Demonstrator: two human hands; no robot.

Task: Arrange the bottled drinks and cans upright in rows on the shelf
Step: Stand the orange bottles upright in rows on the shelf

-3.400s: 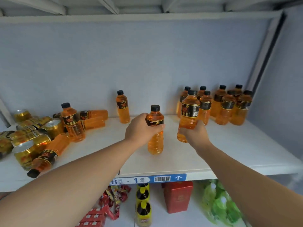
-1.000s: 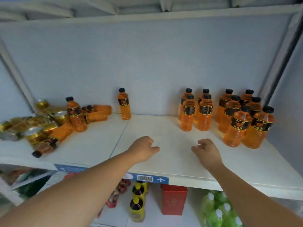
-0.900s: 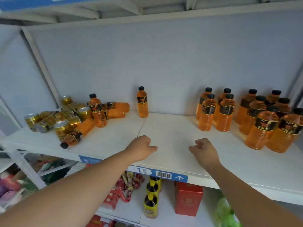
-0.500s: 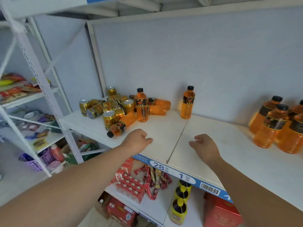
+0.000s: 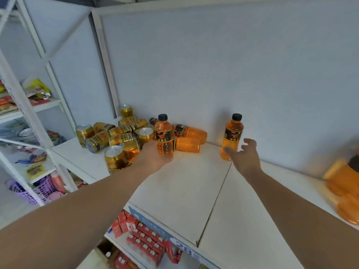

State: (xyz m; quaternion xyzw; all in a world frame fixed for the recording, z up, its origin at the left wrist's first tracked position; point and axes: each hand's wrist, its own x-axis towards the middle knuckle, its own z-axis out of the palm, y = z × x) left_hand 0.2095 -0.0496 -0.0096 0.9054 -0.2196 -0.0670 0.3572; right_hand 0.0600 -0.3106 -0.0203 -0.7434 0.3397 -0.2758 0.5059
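Observation:
An upright orange bottle (image 5: 163, 137) with a black cap stands beside a heap of gold cans (image 5: 116, 138) at the left end of the white shelf (image 5: 194, 191). My left hand (image 5: 153, 158) wraps its lower part from the left. Behind it, two orange bottles (image 5: 191, 133) lie on their sides. A second upright orange bottle (image 5: 232, 138) stands by the back wall. My right hand (image 5: 244, 154) is at its base with fingers spread, closed on nothing. Blurred orange bottles (image 5: 343, 191) show at the right edge.
The back panel rises right behind the bottles. A white metal side rack (image 5: 25, 105) with snack bags stands at the left, and a purple basket (image 5: 37, 191) sits low beside it. Red cartons (image 5: 145, 241) fill the shelf below.
The view has swung left, away from the standing rows. Both hands have reached forward: the left one onto the upright bottle by the cans, the right one up to the lone bottle.

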